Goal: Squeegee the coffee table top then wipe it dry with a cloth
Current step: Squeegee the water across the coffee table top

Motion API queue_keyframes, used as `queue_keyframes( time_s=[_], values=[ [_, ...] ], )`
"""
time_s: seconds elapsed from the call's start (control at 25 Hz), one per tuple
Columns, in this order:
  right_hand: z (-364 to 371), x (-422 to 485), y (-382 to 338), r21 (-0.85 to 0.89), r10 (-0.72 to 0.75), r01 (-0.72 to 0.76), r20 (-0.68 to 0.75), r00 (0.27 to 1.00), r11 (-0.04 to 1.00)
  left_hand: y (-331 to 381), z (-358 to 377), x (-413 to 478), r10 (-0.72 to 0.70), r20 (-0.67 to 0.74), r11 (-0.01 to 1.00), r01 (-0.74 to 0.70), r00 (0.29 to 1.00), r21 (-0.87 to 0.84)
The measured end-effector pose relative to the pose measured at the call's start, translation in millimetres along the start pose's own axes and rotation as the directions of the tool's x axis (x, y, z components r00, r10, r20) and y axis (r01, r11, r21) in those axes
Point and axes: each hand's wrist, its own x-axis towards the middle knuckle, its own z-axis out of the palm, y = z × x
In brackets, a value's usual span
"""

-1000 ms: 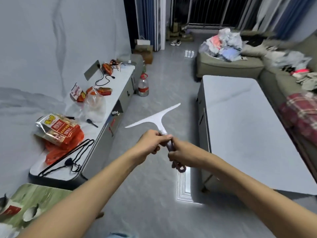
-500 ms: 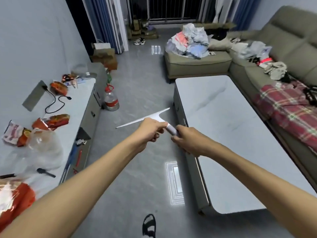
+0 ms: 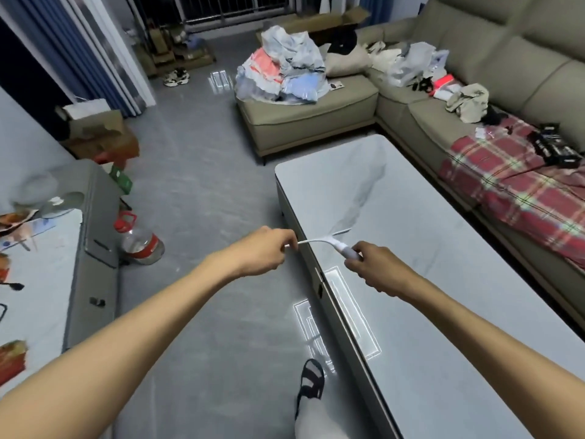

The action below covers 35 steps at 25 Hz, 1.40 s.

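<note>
A white squeegee (image 3: 329,240) hangs in the air over the near left edge of the coffee table (image 3: 427,280), a long pale marble-look top with rounded corners. My right hand (image 3: 376,269) grips its handle. My left hand (image 3: 264,251) pinches the left end of its blade, just off the table's edge. The blade looks thin and edge-on from here. No cloth shows on the table.
A sofa (image 3: 493,99) with clothes and a red plaid blanket (image 3: 519,182) wraps the table's far and right sides. A low cabinet (image 3: 85,248) with snack bags stands left, a plastic bottle (image 3: 141,242) beside it. My sandalled foot (image 3: 311,381) is on the grey floor.
The view has swung right toward the coffee table. Both hands carried the squeegee from over the floor to the table's left edge, and my left hand slid out along the blade.
</note>
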Motion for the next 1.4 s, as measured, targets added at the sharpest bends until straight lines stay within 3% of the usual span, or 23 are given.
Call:
queue_keyframes(
  time_s=[0.08,0.2,0.48,0.72,0.84,1.0,1.16,1.4],
  values=[
    [-26.1,48.3,-12.4,0.027,0.011,-0.011,0.024,1.0,1.0,-15.1,-32.1,45.1,0.036,0.075,0.996,-0.042,0.997,0.081],
    [-70.1,115.7,-33.8,0.109,0.055,-0.057,0.017,0.998,0.992,-35.0,-82.6,113.2,0.103,0.047,0.991,-0.106,0.994,0.08],
    [-116.4,286.0,-55.3,0.203,0.287,-0.255,-0.146,0.947,0.945,-113.4,-166.2,315.7,0.18,0.148,0.969,-0.201,0.973,0.145],
    [-169.9,381.7,-66.8,0.453,0.475,-0.347,-0.206,0.855,0.821,-108.3,-233.9,481.9,0.326,0.199,0.941,-0.337,0.924,0.023],
    [-188.4,436.7,-48.3,0.486,0.519,-0.377,-0.195,0.832,0.788,-101.8,-232.4,558.6,0.287,0.205,0.958,-0.281,0.936,-0.055],
    [-214.8,543.5,-10.6,0.462,0.552,-0.422,-0.19,0.812,0.78,-102.9,-214.1,673.8,0.175,0.226,0.984,-0.178,0.958,-0.009],
    [-240.8,619.2,20.6,0.6,0.631,-0.42,-0.188,0.753,0.681,-98.6,-192.6,772.9,0.095,0.234,0.995,-0.102,0.968,0.018],
    [-215.2,723.1,104.6,0.639,0.706,-0.459,-0.193,0.681,0.617,-137.4,-78.6,945.9,0.075,0.337,0.984,-0.124,0.938,0.127]
  ],
)
